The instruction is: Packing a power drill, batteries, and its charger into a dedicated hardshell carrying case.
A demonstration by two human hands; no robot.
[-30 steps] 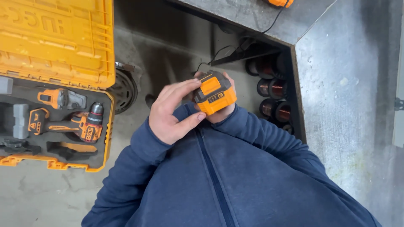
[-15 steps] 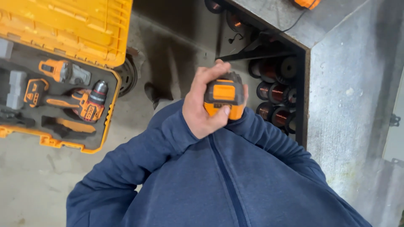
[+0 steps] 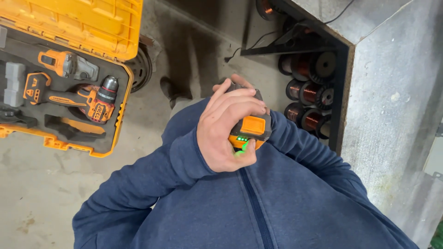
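We stand on a bare concrete floor, with a grey concrete bench on one side and spools of copper wire stacked in the dark recess under it. Well away from our grip, on the other side, an open yellow tool case lies on the floor, and in its black insert sit an orange cordless drill and an angle grinder.

Close in front of the chest, above the blue zip jacket, we hold an orange and black battery pack. Our left hand wraps over its top and near side, fingers closed across the black housing, thumb tucked underneath against the lower edge. Right at the thumb tip a row of small green lights glows, and the thumb itself is tinted green. Our right hand is almost wholly hidden behind the pack and the left fingers; only its sleeve shows, so we cannot tell whether that hand grips the pack or merely steadies it.

We judge this to be a check of the charge lights. To do it well, we should keep the thumb pressing squarely on the button beside the lights without covering them, tilt the lit face a little more toward our eyes, and keep the fingers firm across the top so the pack does not slip from the grip. Counting the lit bars calmly, with the pack held steady, matters more than speed.
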